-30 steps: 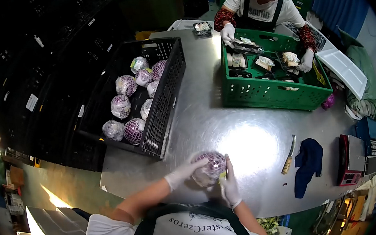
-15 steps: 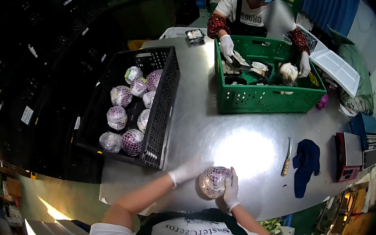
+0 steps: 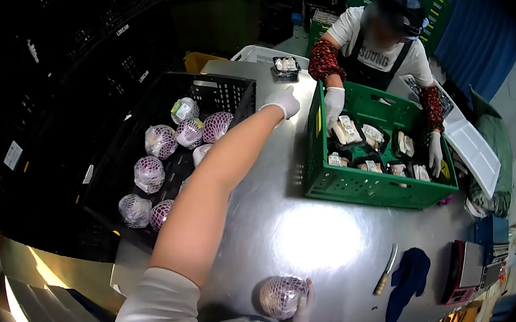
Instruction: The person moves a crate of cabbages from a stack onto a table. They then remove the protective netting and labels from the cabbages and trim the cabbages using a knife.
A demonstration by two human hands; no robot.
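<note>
purple and netted, the wrapped ball sits by the near side of the tabletop, and the right grip has it clasped from one side only, so a palm slipping on that shiny surface could send it rolling! out ahead, the left grip hovers near the small tray pack, fingers partly curled, and i can't tell whether they're closed; a stray knuckle could shove that pack! beside the outstretched forearm sits the black crate, where a dipping elbow could bump the loose netted balls!
</note>
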